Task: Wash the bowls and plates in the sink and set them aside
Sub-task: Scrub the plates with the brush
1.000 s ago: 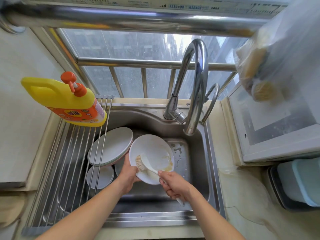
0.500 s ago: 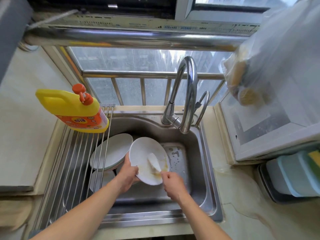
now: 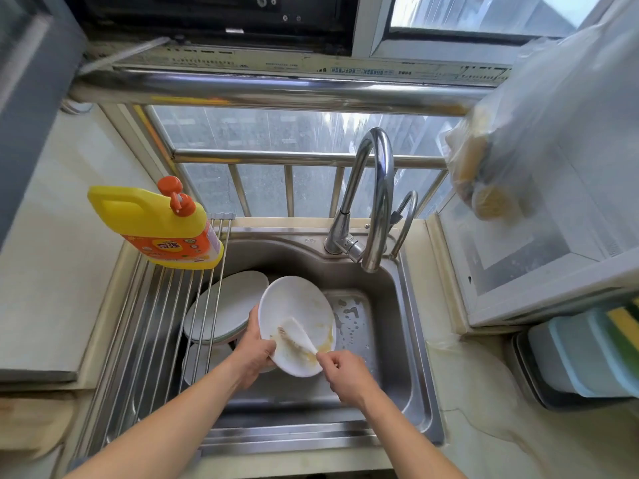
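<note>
The brush (image 3: 297, 335) has swung across the plate (image 3: 299, 305) in the last second: a second ago its bristles sat at the plate's 9 o'clock edge beside the left thumb, half a second ago the head stood near the middle, and now the bristles lie low on the face toward 7 o'clock, with the handle running off to 4 o'clock. The right hand (image 3: 347, 373) pinches that handle, fingers curled round it, just off the plate's lower rim. The left hand (image 3: 254, 350) grips the plate at its 8 o'clock edge, thumb over the rim, holding it tilted above the sink (image 3: 397, 340) as it did before. Yellowish smears remain along the plate's lower right, so the scrubbing looks only partly done, and this plate is probably not ready to rinse. No water runs from the faucet (image 3: 375, 209). More plates (image 3: 228, 305) lie stacked in the sink at 9 o'clock of the held one, partly under the rack (image 3: 148, 326), seemingly still to be washed. The detergent bottle (image 3: 155, 229) stands on the rack's far end at 10 o'clock, and nothing has yet been set aside there.
</note>
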A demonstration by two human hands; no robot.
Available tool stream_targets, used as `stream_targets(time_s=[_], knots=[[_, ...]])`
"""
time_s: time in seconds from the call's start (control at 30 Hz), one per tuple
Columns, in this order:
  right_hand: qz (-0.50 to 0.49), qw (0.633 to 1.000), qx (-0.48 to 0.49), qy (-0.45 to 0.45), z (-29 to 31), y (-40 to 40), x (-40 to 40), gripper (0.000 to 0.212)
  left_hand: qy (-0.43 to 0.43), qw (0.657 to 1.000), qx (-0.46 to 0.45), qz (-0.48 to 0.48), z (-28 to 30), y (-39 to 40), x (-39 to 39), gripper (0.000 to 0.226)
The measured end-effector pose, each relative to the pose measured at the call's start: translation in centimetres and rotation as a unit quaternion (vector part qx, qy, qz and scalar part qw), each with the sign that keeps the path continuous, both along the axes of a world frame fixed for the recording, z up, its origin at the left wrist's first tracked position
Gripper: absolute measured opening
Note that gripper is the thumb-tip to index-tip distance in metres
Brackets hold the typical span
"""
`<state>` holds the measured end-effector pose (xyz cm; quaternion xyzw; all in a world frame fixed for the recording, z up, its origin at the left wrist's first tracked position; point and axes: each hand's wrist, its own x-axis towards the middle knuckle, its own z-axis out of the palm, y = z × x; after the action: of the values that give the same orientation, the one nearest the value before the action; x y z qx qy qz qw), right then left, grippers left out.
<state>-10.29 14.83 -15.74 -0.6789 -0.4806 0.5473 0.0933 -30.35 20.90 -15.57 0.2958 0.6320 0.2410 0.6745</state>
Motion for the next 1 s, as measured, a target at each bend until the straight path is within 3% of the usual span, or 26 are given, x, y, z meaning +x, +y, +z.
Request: stream_targets(time_s=[0.13, 0.27, 0.37, 0.5, 0.63, 0.73, 0.83, 0.9, 1.0], knots=[[0.017, 0.999, -0.023, 0.025, 0.4, 0.2, -0.3, 0.043, 0.010, 1.000, 0.011, -0.003, -0.3, 0.0, -0.1, 0.098], [0.061, 0.997, 0.003, -0.037, 0.6, 0.5, 0.4, 0.050, 0.005, 1.000, 0.017, -0.014, -0.3, 0.2, -0.3, 0.101], [0.051, 0.998, -0.033, 0.030, 1.3, 0.5, 0.6, 0.044, 0.008, 0.999, 0.027, -0.021, -0.3, 0.2, -0.4, 0.101], [0.045, 0.997, 0.013, -0.065, 0.5, 0.8, 1.2, 0.050, -0.003, 0.999, 0.028, -0.030, 0.3, 0.2, -0.1, 0.100], [0.031, 0.999, -0.016, 0.027, 0.5, 0.9, 0.5, 0.046, 0.009, 1.000, 0.016, -0.019, 0.1, 0.3, 0.6, 0.101], [-0.022, 0.998, 0.008, -0.064, 0.0, 1.4, 1.1, 0.049, 0.012, 1.000, 0.007, -0.016, 0.2, 0.6, 0.7, 0.097], [-0.061, 0.980, -0.033, -0.185, 0.6, 2.3, 0.9, 0.045, 0.018, 1.000, 0.002, -0.025, 0.6, 0.7, 0.9, 0.095], [-0.079, 0.972, -0.071, -0.208, 0.9, 2.6, 0.7, 0.049, 0.037, 0.999, 0.001, -0.017, 0.5, 0.9, 1.2, 0.085], [-0.054, 0.967, -0.119, -0.220, 1.5, 2.9, 0.9, 0.036, 0.099, 0.995, 0.007, -0.003, 0.5, 1.3, 1.0, 0.069]])
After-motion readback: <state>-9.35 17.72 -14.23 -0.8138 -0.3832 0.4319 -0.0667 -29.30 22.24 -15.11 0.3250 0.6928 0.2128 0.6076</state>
